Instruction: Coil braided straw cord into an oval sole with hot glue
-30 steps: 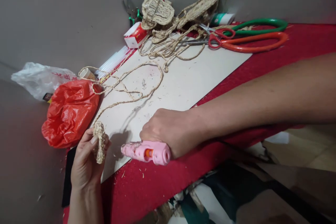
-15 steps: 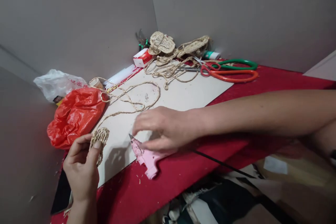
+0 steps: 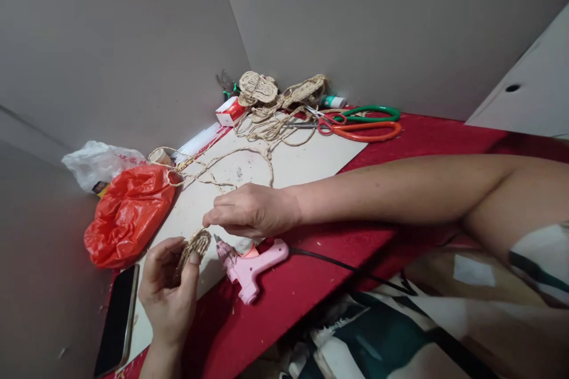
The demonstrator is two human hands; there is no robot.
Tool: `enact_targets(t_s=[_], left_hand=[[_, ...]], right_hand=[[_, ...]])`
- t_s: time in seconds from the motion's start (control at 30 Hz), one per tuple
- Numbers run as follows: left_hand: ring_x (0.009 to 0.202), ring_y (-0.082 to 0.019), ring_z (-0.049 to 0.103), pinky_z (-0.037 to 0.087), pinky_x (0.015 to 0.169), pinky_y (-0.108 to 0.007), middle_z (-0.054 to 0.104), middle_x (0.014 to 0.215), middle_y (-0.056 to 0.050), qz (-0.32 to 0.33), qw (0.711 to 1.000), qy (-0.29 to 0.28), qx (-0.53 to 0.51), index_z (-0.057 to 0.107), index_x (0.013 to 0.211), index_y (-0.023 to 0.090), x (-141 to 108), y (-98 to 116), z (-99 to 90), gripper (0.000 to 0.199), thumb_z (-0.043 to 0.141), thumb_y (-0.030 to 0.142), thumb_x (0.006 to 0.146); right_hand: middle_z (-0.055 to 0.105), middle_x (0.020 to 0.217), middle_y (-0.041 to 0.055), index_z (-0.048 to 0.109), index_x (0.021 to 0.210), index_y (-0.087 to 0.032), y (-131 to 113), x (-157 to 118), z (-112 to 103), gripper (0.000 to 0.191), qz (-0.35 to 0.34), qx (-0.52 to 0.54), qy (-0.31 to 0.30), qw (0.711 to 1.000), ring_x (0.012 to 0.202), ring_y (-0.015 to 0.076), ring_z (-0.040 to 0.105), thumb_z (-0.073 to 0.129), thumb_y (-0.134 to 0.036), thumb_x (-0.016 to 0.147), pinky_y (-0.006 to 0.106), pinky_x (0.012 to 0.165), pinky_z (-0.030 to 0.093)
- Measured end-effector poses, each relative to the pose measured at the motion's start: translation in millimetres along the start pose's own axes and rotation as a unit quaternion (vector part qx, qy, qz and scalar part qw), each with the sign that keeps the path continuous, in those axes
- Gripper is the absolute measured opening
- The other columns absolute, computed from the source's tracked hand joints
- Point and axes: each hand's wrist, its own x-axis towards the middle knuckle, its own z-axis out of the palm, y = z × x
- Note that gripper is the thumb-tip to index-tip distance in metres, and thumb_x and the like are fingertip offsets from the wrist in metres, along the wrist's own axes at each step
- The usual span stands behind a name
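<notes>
Between the thumb and fingers of my left hand (image 3: pixel 171 284) is a small oval woven straw piece (image 3: pixel 198 244). My right hand (image 3: pixel 249 211) is closed in a pinch on the braided straw cord (image 3: pixel 272 169), just above the piece. The cord loops over the white board (image 3: pixel 302 157). Just below my right hand a pink glue gun (image 3: pixel 255 266) lies on its side, its metal tip toward the woven piece and its black cable running right.
A red plastic bag (image 3: pixel 133 213), a white bag (image 3: pixel 100 163) and a phone (image 3: pixel 118 320) are at the left. Along the back are woven pieces (image 3: pixel 258 89), a small red and white box (image 3: pixel 229 112), pliers (image 3: pixel 227 86) and scissors (image 3: pixel 367 124) with green and orange handles.
My right hand has moved left off the glue gun area and closed on the cord. My left hand and the woven piece have shifted right, toward it. The view has turned slightly.
</notes>
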Motion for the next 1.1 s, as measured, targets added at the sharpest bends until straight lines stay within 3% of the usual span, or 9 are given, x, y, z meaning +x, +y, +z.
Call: enact_targets(t_s=[0.17, 0.57, 0.83, 1.0, 1.1], left_hand=[[0.066, -0.016, 0.066, 0.053, 0.058, -0.023, 0.068, 0.083, -0.004, -0.011, 1.000, 0.005, -0.012, 0.066, 0.096, 0.019, -0.7, -2.7, -0.5, 0.026, 0.074, 0.017, 0.071], [0.056, -0.013, 0.063, 0.051, 0.054, -0.023, 0.069, 0.079, -0.003, -0.098, 0.994, -0.007, -0.040, 0.067, 0.094, 0.018, 4.6, -3.4, -0.1, 0.023, 0.073, 0.023, 0.072], [0.055, -0.012, 0.061, 0.048, 0.052, -0.022, 0.069, 0.079, -0.002, -0.129, 0.990, 0.003, -0.049, 0.066, 0.092, 0.017, 11.0, -3.2, 5.0, 0.021, 0.070, 0.025, 0.073], [0.054, -0.012, 0.061, 0.048, 0.050, -0.022, 0.069, 0.081, -0.003, -0.145, 0.987, 0.037, -0.056, 0.066, 0.092, 0.017, 16.2, 1.3, 11.3, 0.022, 0.070, 0.024, 0.072], [0.059, -0.011, 0.061, 0.050, 0.055, -0.023, 0.068, 0.086, -0.002, -0.158, 0.982, 0.037, -0.092, 0.066, 0.096, 0.018, 20.4, 5.0, 18.7, 0.025, 0.069, 0.022, 0.072]], right_hand=[[0.062, 0.083, 0.0031, 0.057, 0.107, -0.012, -1.1, -0.2, 1.0, 0.024, -0.002, -0.009, 0.021, 1.000, 0.071, 0.0103, 0.052, 0.043, -0.013, 0.087, 0.021, 0.059, 0.038], [0.067, 0.085, 0.0056, 0.061, 0.102, -0.009, -9.3, 1.7, 6.5, 0.025, 0.107, 0.145, 0.016, 0.983, 0.069, 0.0104, 0.056, 0.045, -0.010, 0.083, 0.021, 0.068, 0.044], [0.067, 0.075, 0.0044, 0.061, 0.113, -0.009, -14.6, -0.9, 13.4, 0.033, 0.169, 0.156, 0.012, 0.973, 0.060, 0.0104, 0.054, 0.047, -0.013, 0.084, 0.021, 0.062, 0.042], [0.070, 0.092, 0.0092, 0.057, 0.123, -0.010, -12.7, 2.2, 13.3, 0.038, 0.174, 0.172, 0.012, 0.970, 0.074, 0.0138, 0.062, 0.047, -0.014, 0.087, 0.025, 0.071, 0.046], [0.070, 0.089, 0.0094, 0.055, 0.122, -0.007, -8.4, 5.1, 10.5, 0.036, 0.194, 0.179, 0.018, 0.965, 0.073, 0.0143, 0.063, 0.047, -0.015, 0.088, 0.026, 0.072, 0.046]])
